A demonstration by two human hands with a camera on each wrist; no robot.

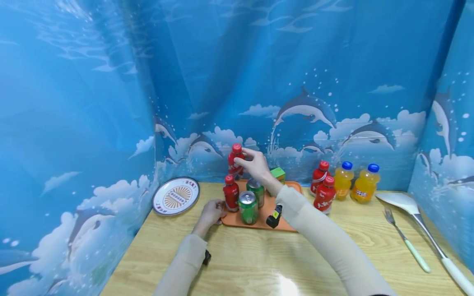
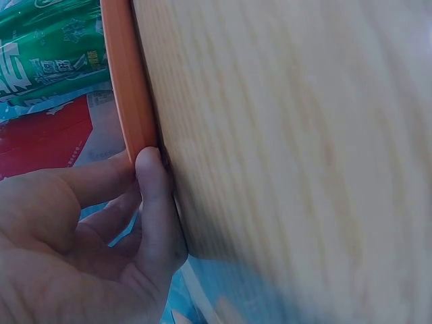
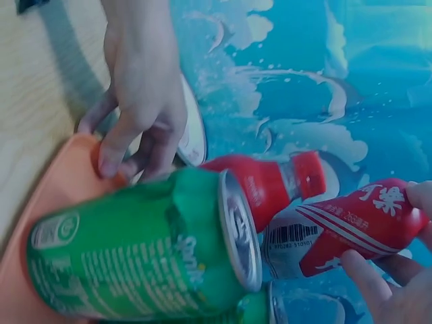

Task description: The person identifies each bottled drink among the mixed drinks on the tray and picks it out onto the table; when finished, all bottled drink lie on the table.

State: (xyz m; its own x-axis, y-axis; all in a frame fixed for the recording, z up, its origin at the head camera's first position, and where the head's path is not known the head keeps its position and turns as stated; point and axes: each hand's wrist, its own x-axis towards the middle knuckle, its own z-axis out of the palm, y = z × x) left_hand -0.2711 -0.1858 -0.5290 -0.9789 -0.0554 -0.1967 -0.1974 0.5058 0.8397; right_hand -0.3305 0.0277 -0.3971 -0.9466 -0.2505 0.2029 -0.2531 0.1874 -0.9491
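My right hand (image 1: 258, 165) grips a red bottle (image 1: 234, 161) near its upper part, holding it raised over the back left of an orange tray (image 1: 264, 210). In the right wrist view, the held bottle (image 3: 331, 233) shows its label and barcode, fingers around its cap end. My left hand (image 1: 212, 212) pinches the tray's left front edge; in the left wrist view, thumb and finger meet on the orange rim (image 2: 127, 88). A second red bottle (image 1: 231, 195) stands on the tray beside two green Sprite cans (image 1: 248, 209). Behind my right wrist sits a green box (image 1: 277, 174), partly hidden.
A round white plate (image 1: 176, 196) leans at the left against the curtain. Right of the tray stand two more red bottles (image 1: 325, 196) and two orange-drink bottles with blue caps (image 1: 365, 187). A fork (image 1: 405, 238) and a large serving spoon (image 1: 426, 226) lie at the right edge.
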